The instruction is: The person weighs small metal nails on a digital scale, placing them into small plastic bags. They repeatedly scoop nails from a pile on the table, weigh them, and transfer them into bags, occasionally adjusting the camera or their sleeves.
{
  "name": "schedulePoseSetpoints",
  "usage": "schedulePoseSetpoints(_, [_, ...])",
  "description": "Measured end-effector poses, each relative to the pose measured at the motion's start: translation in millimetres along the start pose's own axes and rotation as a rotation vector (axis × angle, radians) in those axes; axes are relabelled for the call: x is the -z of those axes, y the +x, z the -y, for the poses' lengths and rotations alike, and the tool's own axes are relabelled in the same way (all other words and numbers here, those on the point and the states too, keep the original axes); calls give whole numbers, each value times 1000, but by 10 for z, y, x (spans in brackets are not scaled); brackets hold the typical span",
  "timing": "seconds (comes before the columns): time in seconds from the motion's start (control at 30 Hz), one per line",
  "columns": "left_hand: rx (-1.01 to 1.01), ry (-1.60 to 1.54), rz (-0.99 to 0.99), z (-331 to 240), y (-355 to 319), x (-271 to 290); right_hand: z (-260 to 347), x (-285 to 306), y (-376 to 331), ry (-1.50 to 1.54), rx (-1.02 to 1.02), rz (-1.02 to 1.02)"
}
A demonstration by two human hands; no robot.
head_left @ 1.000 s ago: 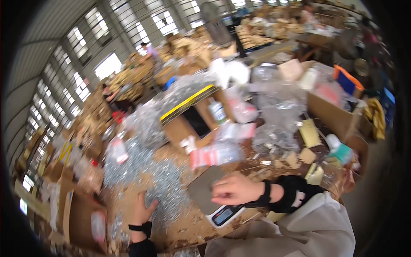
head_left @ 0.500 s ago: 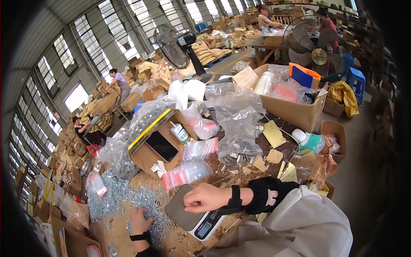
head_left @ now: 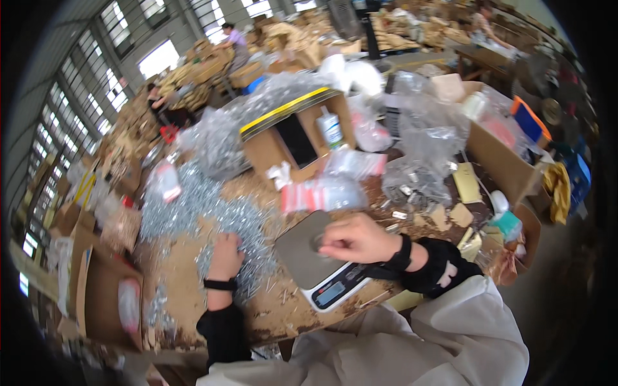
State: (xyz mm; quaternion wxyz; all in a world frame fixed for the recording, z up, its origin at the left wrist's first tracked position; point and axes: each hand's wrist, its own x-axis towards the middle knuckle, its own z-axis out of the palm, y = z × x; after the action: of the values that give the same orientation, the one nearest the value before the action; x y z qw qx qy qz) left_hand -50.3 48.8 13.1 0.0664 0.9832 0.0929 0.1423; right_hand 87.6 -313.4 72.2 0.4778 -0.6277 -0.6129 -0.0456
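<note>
My right hand [head_left: 362, 239] is over the plate of a digital kitchen scale [head_left: 302, 254], its fingers pinched together. Something small and greyish shows by the fingertips, too blurred to name. On the left, my left hand [head_left: 226, 258] rests at the near edge of a heap of silvery screws or nails [head_left: 187, 202], knuckles up. Its fingertips point down into the metal pieces, so whether they grip any is hidden. The scale's display faces me. Just beyond the scale are clear zip bags with red edges [head_left: 325, 195].
An open cardboard box [head_left: 257, 148] holds a phone [head_left: 297, 140] and a white bottle [head_left: 331, 128]. Plastic bags of small parts [head_left: 421, 167] are piled behind the scale. A large carton [head_left: 499, 154] stands at right, another carton [head_left: 96, 289] at left. Two people work among boxes far left.
The view has swung, shifting the whole scene. My right hand has opened out from a loose fist into a forward pinch over the scale plate. My left hand stays by the heap.
</note>
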Motion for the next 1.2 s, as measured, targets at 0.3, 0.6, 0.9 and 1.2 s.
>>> schedulePoseSetpoints(0.3, [-68, -204, 10, -192, -48, 245, 56, 10, 1, 55, -51, 57])
schedulePoseSetpoints(0.6, [-1, -165, -39, -177, -10, 194, 67, 28, -8, 47, -51, 78])
schedulePoseSetpoints(0.9, [-8, -271, 7, -179, 1, 276, 68, 20, 21, 28, -31, 73])
schedulePoseSetpoints(1.2, [75, -455, -130, -210, -23, 387, 59, 12, 10, 12, -4, 65])
